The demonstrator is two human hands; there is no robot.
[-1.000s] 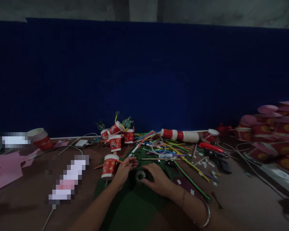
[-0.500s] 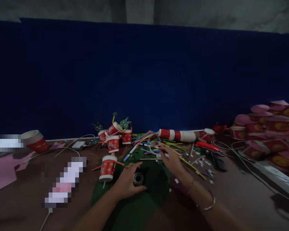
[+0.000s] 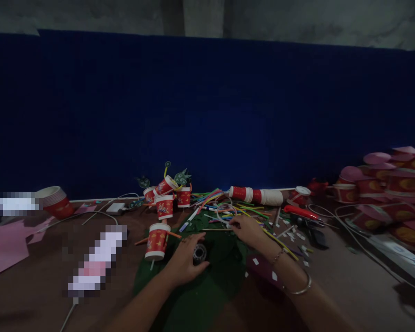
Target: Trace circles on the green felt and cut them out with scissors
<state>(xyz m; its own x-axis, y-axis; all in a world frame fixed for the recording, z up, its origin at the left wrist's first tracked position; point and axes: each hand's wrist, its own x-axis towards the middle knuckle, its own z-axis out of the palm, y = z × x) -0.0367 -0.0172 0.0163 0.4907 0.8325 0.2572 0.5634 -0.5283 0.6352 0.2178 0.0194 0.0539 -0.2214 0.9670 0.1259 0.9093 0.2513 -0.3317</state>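
Observation:
My left hand rests on the dark green sheet, fingers curled around a small tape roll. My right hand reaches forward to the heap of coloured straws, its fingers pinched on a small white object at the heap's near edge; what it is I cannot make out. A red paper cup pierced by a straw stands upside down just left of my left hand.
More red cups with straws cluster behind. A lying stack of cups is at the back. Red-handled scissors and paper scraps lie right. Piled cups and cables are far right; pink paper far left.
My right hand left the tape roll and moved forward to the straw heap. My left hand shifted right onto the tape roll and holds it.

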